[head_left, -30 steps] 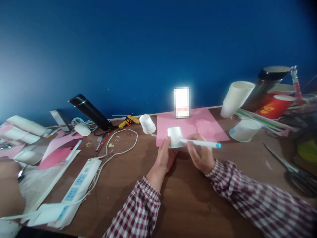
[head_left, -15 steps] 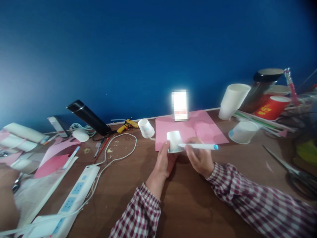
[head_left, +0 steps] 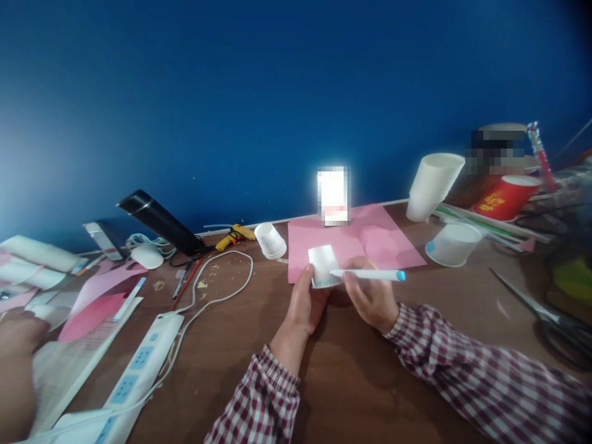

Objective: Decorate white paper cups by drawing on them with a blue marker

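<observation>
My left hand (head_left: pixel 303 303) grips a small white paper cup (head_left: pixel 322 264) turned upside down, with a blue zigzag band near its rim. My right hand (head_left: pixel 370 299) holds a white marker with a blue end cap (head_left: pixel 370 274), its tip resting against the cup's lower edge. Both hands hover over the front edge of a pink paper sheet (head_left: pixel 388 240) lying on the brown wooden table (head_left: pixel 351 382). Checked red-and-white sleeves cover both forearms.
Another small white cup (head_left: pixel 271 240), a yellow glue gun (head_left: pixel 235 234), a white power strip (head_left: pixel 141 354) with cable and pink papers lie left. Stacked white cups (head_left: pixel 432 185), a tipped cup (head_left: pixel 451 243), a red cup (head_left: pixel 506 197) and scissors (head_left: pixel 550 320) sit right. Another person's hand (head_left: pixel 16 357) is at far left.
The view has drifted slightly; my hands, cup and marker keep nearly the same pose, with the marker tip staying at the cup's edge. The other person's hand at left shifted a little.
</observation>
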Motion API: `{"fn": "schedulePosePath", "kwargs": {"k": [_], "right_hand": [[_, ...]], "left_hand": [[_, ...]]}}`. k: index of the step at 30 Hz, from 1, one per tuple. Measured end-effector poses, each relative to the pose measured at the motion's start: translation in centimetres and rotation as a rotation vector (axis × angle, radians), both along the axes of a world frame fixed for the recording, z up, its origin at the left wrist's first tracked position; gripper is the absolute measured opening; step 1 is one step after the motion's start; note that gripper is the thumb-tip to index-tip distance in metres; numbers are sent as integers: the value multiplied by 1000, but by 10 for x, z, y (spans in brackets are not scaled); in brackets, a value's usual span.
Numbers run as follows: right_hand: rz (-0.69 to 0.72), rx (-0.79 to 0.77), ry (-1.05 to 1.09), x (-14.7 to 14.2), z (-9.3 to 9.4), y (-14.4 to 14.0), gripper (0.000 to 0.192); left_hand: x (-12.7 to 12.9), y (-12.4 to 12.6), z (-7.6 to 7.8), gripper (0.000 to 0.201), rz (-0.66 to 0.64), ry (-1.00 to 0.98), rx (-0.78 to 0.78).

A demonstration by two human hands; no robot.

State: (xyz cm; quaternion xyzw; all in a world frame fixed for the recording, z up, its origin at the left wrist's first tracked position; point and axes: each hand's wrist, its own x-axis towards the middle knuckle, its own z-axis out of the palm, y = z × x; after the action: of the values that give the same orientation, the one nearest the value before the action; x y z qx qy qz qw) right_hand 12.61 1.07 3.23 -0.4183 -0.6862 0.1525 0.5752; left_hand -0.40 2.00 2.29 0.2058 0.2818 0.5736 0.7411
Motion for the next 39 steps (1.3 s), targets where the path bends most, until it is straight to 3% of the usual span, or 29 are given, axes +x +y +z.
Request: {"fn": "schedulePosePath", "kwargs": {"k": [27, 39], "right_hand": [[73, -49, -30, 0, -4, 0, 6], [51, -30, -75, 0, 0, 1, 6]], "left_hand": [[-1, -2, 1, 35, -10, 19, 6], [2, -5, -1, 24, 47, 99, 74]]}}
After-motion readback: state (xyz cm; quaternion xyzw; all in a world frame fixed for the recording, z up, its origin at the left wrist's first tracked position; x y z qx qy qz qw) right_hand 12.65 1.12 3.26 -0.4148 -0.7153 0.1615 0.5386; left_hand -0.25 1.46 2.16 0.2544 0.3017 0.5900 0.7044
